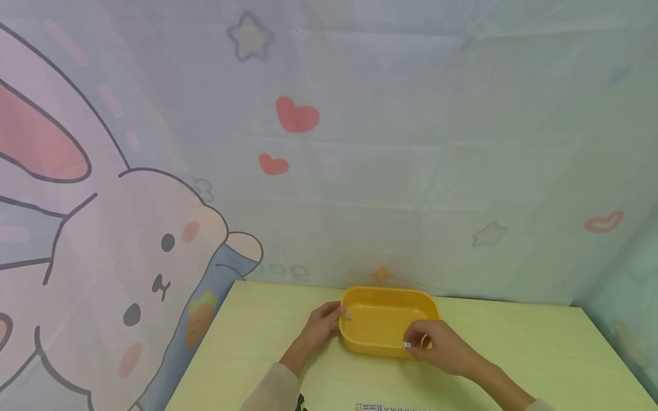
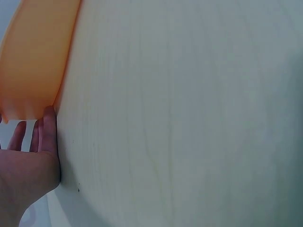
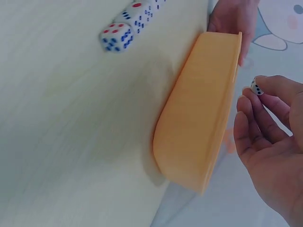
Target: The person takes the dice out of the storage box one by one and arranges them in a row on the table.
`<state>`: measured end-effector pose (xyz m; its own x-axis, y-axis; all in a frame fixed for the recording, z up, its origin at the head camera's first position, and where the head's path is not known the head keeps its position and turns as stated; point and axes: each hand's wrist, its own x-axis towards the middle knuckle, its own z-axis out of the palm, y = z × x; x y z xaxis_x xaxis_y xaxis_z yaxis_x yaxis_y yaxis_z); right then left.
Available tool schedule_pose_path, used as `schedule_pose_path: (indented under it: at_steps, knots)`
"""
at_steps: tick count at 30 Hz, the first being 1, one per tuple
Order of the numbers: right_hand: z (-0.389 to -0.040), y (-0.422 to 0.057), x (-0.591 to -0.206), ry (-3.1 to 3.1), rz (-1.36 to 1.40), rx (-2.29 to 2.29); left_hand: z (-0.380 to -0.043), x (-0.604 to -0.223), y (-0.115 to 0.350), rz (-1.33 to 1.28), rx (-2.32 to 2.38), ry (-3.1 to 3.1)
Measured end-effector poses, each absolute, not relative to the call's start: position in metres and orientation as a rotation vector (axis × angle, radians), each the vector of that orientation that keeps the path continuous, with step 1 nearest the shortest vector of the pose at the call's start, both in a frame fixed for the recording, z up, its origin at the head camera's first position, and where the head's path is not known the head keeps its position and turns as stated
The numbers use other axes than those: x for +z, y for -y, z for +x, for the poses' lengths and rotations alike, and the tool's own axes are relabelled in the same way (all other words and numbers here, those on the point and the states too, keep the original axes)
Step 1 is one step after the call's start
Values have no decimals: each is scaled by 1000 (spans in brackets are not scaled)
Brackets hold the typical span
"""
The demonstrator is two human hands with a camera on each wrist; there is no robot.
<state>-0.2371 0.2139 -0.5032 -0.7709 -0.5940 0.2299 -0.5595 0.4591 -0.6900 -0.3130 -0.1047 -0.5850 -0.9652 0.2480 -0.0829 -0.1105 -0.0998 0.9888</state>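
Note:
A yellow plastic tub [image 1: 388,349] stands near the table's back edge. Against its left end rests my left hand [image 1: 321,325], fingers stretched out along the wall; the left wrist view shows these fingers [image 2: 49,130] straight at the orange-looking tub [image 2: 38,56]. My right hand [image 1: 437,345] is over the tub's front right rim and pinches a small white die [image 3: 256,87] between thumb and fingertips. Another die [image 1: 349,315] is inside the tub at its left end. At the bottom of the head view lies a row of white dice [image 1: 390,407], partly cut off.
The pale wooden table [image 1: 514,342] reaches out to both sides of the tub. Behind it hangs a cloth backdrop [image 1: 385,171] with a printed rabbit, hearts and stars. Dice with red and blue dots [image 3: 117,38] stand in a line in front of the tub.

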Motion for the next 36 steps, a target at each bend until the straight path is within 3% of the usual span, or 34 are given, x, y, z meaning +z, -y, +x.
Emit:
schedule_pose_path:
  at_steps: [12, 17, 25, 36]
  knots:
    - [-193, -253, -507, -2585, -1178, -1165, -308, -589, 106, 152, 2166, -1905]
    - [-182, -264, -515, -2554, -1024, -1116, -307, -585, 108, 187, 2166, -1908]
    - [-164, -287, -565, -2451, -683, -1153, -303, -584, 109, 170, 2162, -1906]
    - [-157, -285, -576, -2375, -626, -1141, -304, -584, 109, 164, 2165, -1911]
